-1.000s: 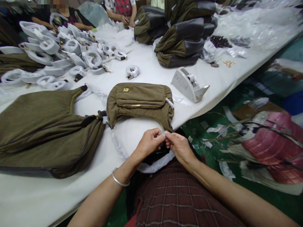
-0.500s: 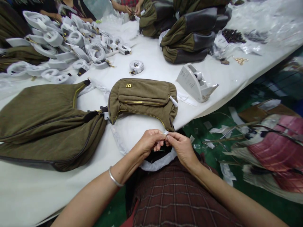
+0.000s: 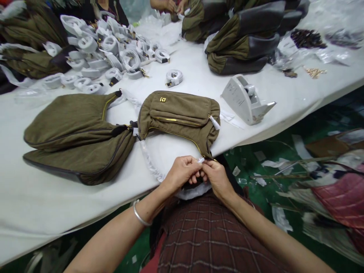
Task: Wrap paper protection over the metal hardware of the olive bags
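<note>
An olive shoulder bag (image 3: pixel 182 108) lies at the table's front edge, its gold-zipped pocket facing up. Its strap (image 3: pixel 150 163), wrapped in white, loops down over the edge toward my lap. At the bag's near right corner my left hand (image 3: pixel 183 172) pinches a small white wrapping piece (image 3: pixel 200 160). My right hand (image 3: pixel 217 174) meets it there, fingers closed at the strap end by the bag's corner. What exactly sits between the right fingertips is hidden. To the left lie more olive bags (image 3: pixel 82 132), one upon another.
A grey tape dispenser (image 3: pixel 244 100) stands right of the bag. Behind are a heap of white-wrapped straps (image 3: pixel 113 53), one separate coiled strap (image 3: pixel 174 77) and stacked bags (image 3: pixel 239 49). A co-worker's hands (image 3: pixel 176 6) show at the far side. Scraps litter the green floor (image 3: pixel 241 167).
The view has shifted, so the table things sit further right and more of the left side shows. Both hands stay together at the bag's corner, with only slight finger movement.
</note>
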`<act>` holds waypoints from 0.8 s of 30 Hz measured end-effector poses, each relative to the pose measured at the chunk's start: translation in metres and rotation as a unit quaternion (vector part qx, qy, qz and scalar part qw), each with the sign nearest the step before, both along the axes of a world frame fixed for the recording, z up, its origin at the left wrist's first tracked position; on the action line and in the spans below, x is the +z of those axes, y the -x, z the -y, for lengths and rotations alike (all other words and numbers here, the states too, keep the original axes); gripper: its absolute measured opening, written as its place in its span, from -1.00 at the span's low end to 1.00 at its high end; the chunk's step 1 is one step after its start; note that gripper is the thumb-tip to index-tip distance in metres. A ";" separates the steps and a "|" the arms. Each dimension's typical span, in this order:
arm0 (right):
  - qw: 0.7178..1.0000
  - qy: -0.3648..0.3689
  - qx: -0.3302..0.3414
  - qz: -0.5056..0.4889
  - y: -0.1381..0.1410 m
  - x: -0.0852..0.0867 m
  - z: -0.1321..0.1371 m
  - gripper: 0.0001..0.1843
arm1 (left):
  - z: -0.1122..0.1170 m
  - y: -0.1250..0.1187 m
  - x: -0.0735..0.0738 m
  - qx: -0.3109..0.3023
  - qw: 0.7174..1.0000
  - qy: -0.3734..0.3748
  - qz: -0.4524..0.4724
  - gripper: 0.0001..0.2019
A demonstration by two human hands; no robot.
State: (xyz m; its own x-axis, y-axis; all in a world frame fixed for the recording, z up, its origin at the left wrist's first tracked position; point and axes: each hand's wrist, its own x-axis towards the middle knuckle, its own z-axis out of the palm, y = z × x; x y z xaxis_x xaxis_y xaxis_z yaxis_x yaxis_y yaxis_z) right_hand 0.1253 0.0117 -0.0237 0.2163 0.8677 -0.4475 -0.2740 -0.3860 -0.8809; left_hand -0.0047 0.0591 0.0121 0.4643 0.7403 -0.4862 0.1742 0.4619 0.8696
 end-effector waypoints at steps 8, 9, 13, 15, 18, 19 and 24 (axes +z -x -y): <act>0.948 0.012 -0.047 -0.313 0.010 0.016 0.002 -0.61 | 0.010 0.001 0.003 0.002 0.967 -0.215 -0.137 -0.76; 0.941 0.021 -0.054 -0.334 0.012 0.015 -0.002 -0.59 | 0.011 0.001 0.003 0.004 0.954 -0.251 -0.162 -0.78; 0.924 0.040 -0.064 -0.376 0.021 0.013 -0.013 -0.62 | 0.014 0.003 0.003 0.014 0.947 -0.271 -0.175 -0.84; 0.927 0.035 -0.054 -0.369 0.021 0.014 -0.013 -0.63 | 0.013 0.006 0.002 0.012 0.975 -0.187 -0.121 -0.81; 0.945 0.031 -0.013 -0.326 0.012 0.019 -0.005 -0.65 | 0.008 0.011 0.002 0.010 0.986 -0.141 -0.088 -0.75; 0.953 0.037 0.029 -0.299 0.007 0.022 -0.001 -0.69 | 0.007 0.012 0.003 0.012 0.980 -0.170 -0.101 -0.75; 0.980 -0.017 0.194 0.050 -0.031 0.049 0.011 -0.69 | 0.005 0.017 0.005 -0.026 0.910 -0.353 -0.215 -0.82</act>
State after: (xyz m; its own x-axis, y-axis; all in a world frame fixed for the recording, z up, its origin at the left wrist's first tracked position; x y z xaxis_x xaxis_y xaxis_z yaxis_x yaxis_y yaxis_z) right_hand 0.1560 0.0008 0.0255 -0.0916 0.9077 -0.4096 -0.0238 -0.4132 -0.9103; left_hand -0.0220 0.0542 0.0169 0.3862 0.9214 -0.0436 0.5746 -0.2033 0.7928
